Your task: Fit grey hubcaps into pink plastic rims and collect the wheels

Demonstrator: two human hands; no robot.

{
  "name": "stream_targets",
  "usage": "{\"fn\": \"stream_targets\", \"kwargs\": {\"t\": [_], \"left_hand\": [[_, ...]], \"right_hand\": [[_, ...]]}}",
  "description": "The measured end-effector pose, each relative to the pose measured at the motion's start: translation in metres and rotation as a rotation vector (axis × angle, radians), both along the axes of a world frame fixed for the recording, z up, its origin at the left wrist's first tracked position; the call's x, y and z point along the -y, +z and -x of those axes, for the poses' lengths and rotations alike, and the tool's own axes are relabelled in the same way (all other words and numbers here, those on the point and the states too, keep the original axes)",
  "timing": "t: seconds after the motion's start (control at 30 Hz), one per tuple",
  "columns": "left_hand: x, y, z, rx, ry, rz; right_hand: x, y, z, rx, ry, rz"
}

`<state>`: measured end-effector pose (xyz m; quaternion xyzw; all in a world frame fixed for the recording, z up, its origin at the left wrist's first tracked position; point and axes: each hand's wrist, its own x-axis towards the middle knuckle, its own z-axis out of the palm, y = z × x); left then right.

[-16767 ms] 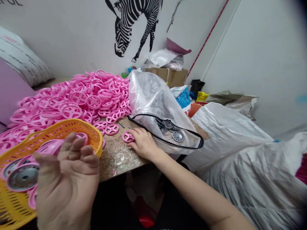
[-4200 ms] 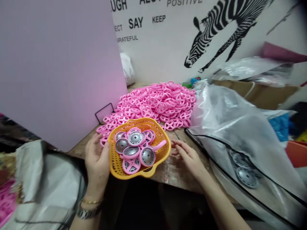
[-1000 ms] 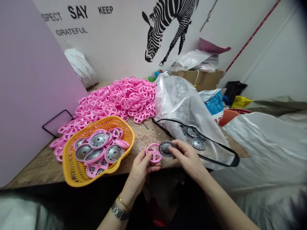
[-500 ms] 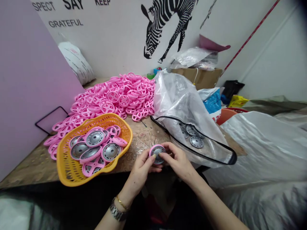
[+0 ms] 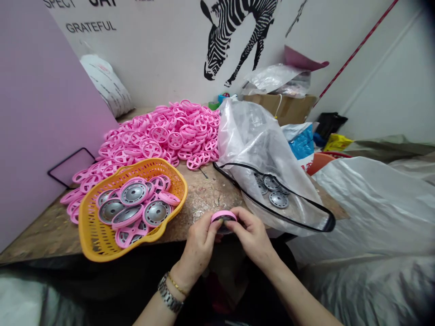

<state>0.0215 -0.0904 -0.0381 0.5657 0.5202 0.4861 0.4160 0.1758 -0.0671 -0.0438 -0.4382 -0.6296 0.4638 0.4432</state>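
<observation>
The left hand [image 5: 199, 240] and right hand [image 5: 253, 237] pinch a pink plastic wheel rim [image 5: 223, 214] around a silver metal disc [image 5: 223, 230], lower centre, near the front edge of the bench [image 5: 210, 194]. The fingers partly hide the fit; a fumbled grip could drop either piece over that edge.

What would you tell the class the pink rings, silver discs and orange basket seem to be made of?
The pink rings look like moulded plastic: smooth, glossy, evenly coloured. The silver discs look like pressed metal, given their bright sheen and stamped relief, though plated plastic is possible. The orange basket looks like moulded plastic, with a perforated wall.
</observation>
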Motion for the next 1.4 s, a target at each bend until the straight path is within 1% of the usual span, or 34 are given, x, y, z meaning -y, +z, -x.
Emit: {"fn": "stream_targets", "kwargs": {"t": [0.1,0.17,0.27,0.37,0.43,0.57,0.67,0.73,0.77,0.83,0.9,0.93,1.0,1.03,1.07,1.13,1.2,1.27,1.33,1.4], "left_hand": [[0.001,0.003,-0.002,0.089,0.023,0.06],[0.001,0.004,-0.001,0.132,-0.011,0.115],[0.005,0.006,0.001,0.138,-0.094,0.16],[0.011,0.007,0.0,0.166,-0.105,0.163],[0.015,0.008,-0.002,0.19,-0.081,0.152],[0.021,0.015,-0.003,0.12,-0.048,0.072],[0.024,0.029,0.0,0.027,-0.012,-0.006],[0.024,0.044,0.007,-0.072,0.016,-0.077],[0.022,0.053,0.013,-0.128,0.041,-0.118],[0.016,0.071,0.029,-0.249,0.125,-0.202],[0.005,0.084,0.05,-0.373,0.224,-0.231],[0.0,0.088,0.061,-0.462,0.267,-0.225],[-0.011,0.09,0.084,-0.663,0.359,-0.21],[-0.015,0.09,0.094,-0.769,0.386,-0.211],[-0.016,0.089,0.104,-0.853,0.417,-0.253],[-0.014,0.086,0.121,-0.926,0.518,-0.376],[-0.004,0.084,0.137,-0.89,0.679,-0.483],[0.009,0.077,0.153,-0.782,0.849,-0.505],[0.023,0.065,0.17,-0.665,0.976,-0.479],[0.035,0.047,0.184,-0.618,1.043,-0.449]], "right_hand": [[-0.001,-0.001,0.001,-0.044,0.017,0.027],[-0.003,-0.001,0.0,-0.068,0.033,0.055],[-0.007,0.003,-0.005,-0.073,0.08,0.113],[-0.005,0.009,-0.009,-0.045,0.155,0.132],[-0.002,0.012,-0.009,-0.018,0.162,0.113],[0.006,0.018,-0.005,-0.001,0.071,0.052],[0.005,0.024,-0.001,-0.015,0.085,0.02],[0.0,0.026,0.003,-0.038,0.136,-0.014],[-0.003,0.025,0.005,-0.047,0.16,-0.037],[-0.01,0.018,0.008,-0.01,0.161,-0.092],[-0.018,0.005,0.011,0.132,0.11,-0.173],[-0.021,-0.003,0.011,0.228,0.076,-0.229],[-0.027,-0.019,0.01,0.384,0.036,-0.354],[-0.03,-0.026,0.008,0.437,0.025,-0.4],[-0.031,-0.032,0.007,0.474,0.015,-0.433],[-0.033,-0.04,0.005,0.521,-0.002,-0.469],[-0.034,-0.046,0.003,0.545,-0.01,-0.496],[-0.035,-0.051,0.001,0.555,-0.008,-0.515],[-0.038,-0.057,-0.001,0.558,-0.001,-0.525],[-0.042,-0.063,-0.003,0.551,0.013,-0.54]]}}
